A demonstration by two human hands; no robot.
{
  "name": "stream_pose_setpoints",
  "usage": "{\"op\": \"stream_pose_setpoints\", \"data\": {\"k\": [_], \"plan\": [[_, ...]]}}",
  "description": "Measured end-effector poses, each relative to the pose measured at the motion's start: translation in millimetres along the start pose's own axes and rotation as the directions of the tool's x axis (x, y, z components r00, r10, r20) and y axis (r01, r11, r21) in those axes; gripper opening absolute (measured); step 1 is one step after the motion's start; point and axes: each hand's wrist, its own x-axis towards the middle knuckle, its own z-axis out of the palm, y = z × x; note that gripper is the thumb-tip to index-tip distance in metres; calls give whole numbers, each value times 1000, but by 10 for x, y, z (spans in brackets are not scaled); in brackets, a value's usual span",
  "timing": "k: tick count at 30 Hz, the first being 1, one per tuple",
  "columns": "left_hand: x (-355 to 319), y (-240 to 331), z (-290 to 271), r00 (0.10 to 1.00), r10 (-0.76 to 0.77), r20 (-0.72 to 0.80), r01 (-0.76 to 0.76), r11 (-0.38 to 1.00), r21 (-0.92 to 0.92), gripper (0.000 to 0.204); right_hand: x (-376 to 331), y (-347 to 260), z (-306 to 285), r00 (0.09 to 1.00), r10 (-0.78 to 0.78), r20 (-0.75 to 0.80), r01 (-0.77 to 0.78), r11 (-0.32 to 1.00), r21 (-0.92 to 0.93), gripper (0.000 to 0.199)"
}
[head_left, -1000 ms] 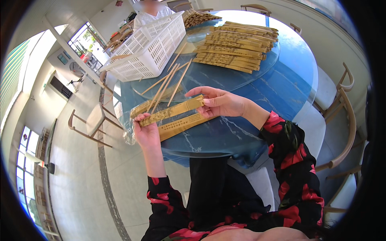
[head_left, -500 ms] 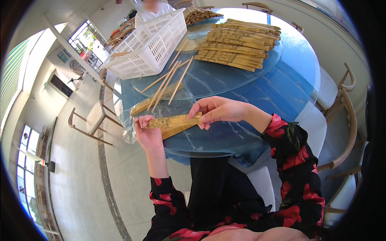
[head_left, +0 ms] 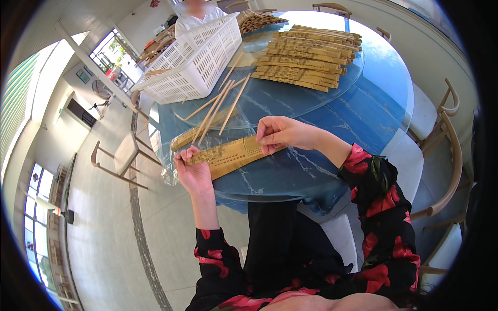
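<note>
Near the table's front edge, my left hand point(head_left: 192, 171) is closed on the left end of a gold chopstick sleeve point(head_left: 224, 151) with a dark pattern. My right hand point(head_left: 286, 135) pinches at its right end, thumb against fingers. Just below that strip shows another gold surface point(head_left: 231, 167) with small dark print; I cannot tell if it is a second sleeve or part of the same one. Behind my left hand, another gold sleeve point(head_left: 194, 136) lies by crumpled clear plastic point(head_left: 168, 173). Several loose wooden chopsticks point(head_left: 218, 111) rest beyond it.
A white plastic basket point(head_left: 194, 67) stands at the back left of the round glass-topped table point(head_left: 311, 129). Rows of gold sleeves point(head_left: 306, 57) lie on the far right, with another heap point(head_left: 257, 22) behind. A person point(head_left: 197, 18) is beyond the basket. Wooden chairs point(head_left: 122, 155) surround the table.
My right hand has moved slightly up, its fingers now closer together at the sleeve's end. More of the printed gold surface below shows. My left hand keeps its hold.
</note>
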Motion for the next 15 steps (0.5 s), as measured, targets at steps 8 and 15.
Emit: {"op": "stream_pose_setpoints", "data": {"k": [8, 15], "plan": [[-67, -81, 168, 977, -195, 84, 158, 932, 327, 27, 49, 31, 78, 994, -57, -91, 48, 995, -92, 15], [-142, -161, 347, 964, -264, 28, 207, 815, 541, 44, 48, 14, -2, 987, 55, -150, -38, 993, 115, 22]]}}
